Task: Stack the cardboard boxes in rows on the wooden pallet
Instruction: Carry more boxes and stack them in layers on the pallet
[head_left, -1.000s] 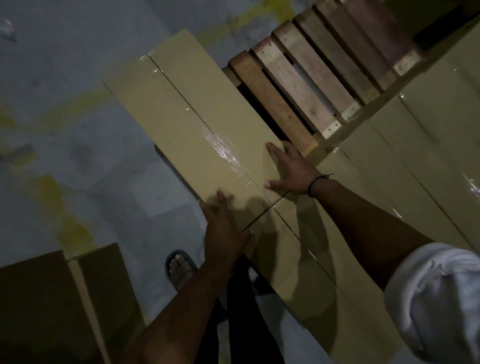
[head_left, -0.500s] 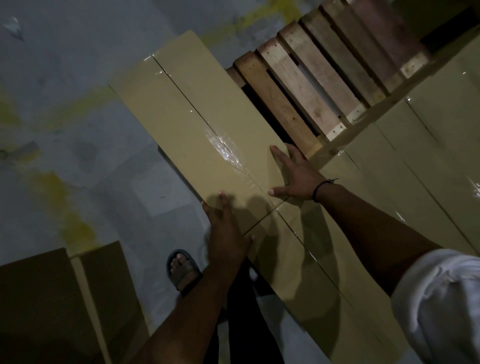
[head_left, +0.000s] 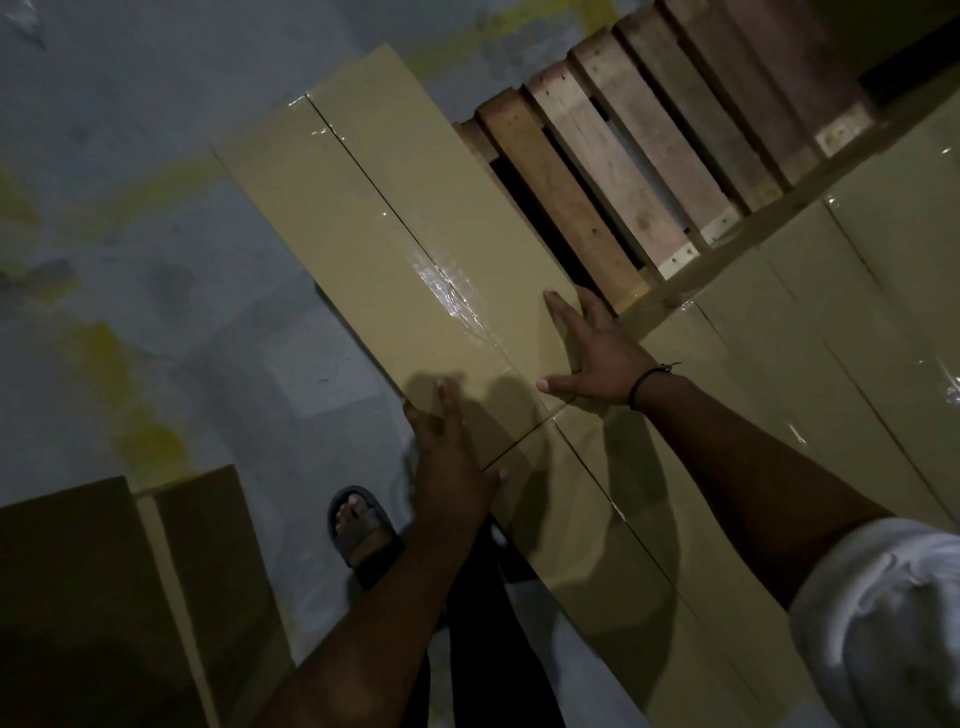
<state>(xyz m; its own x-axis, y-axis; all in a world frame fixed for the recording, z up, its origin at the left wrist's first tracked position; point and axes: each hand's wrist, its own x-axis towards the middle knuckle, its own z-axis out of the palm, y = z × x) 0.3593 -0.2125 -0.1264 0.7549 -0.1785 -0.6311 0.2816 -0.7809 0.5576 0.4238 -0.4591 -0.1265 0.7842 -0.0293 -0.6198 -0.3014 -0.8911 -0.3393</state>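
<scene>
Both hands lay flat on the long cardboard box (head_left: 415, 249), which ran from the middle of the frame toward the upper left. It sat end to end with a second box (head_left: 623, 545) at lower centre and beside the bare slats of the wooden pallet (head_left: 649, 171) at upper right. The left hand (head_left: 457, 467) pressed on the near end with straight fingers. The right hand (head_left: 597, 353) was spread wide at the box's right edge and gripped nothing.

I judged the box stiff along its length but prone to swing, being so long. I could not tell its weight. The glossy tape (head_left: 447, 291) down the centre seam looked slick, so I would have kept my palms on the plain card. To lift it, I would have taken hold under the long edges, hands well apart. To nudge it into the row, flat pressure near the end looked enough.
</scene>
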